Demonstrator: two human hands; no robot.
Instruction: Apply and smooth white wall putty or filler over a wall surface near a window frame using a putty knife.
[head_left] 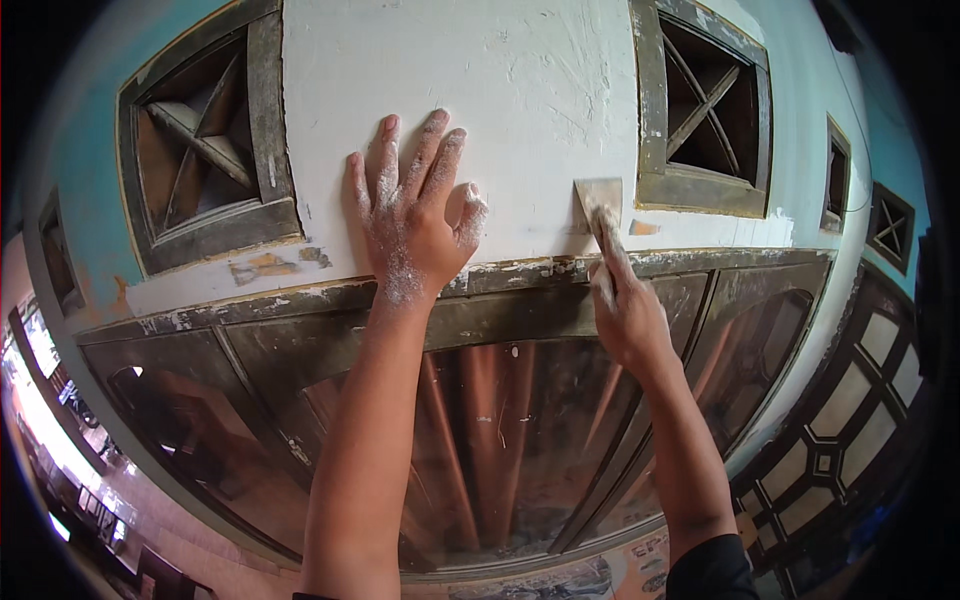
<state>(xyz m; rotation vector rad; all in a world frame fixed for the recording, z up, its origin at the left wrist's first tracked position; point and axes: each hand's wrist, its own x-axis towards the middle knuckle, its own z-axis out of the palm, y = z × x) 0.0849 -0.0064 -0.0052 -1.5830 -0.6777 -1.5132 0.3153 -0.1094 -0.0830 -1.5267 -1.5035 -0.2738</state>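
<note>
My left hand point(415, 205) lies flat against the white wall point(500, 110), its fingers spread and dusted with white powder. To its right, my right hand point(632, 310) grips a putty knife point(602, 200) by its handle, the index finger stretched along it. The knife's broad blade rests against the wall, just above the dark wooden window frame point(520, 312). Ridges and scrape marks show in the white coating higher up. Small brownish bare patches point(263, 268) show low on the wall left of my left hand.
A wooden vent with crossed slats point(205, 140) is set into the wall at left, another vent point(705, 110) at right. Below the frame are glass panes with a reddish-brown curtain point(485, 430) behind them. At far right stands a dark panelled door point(840, 410). Tiled floor point(190, 520) shows lower left.
</note>
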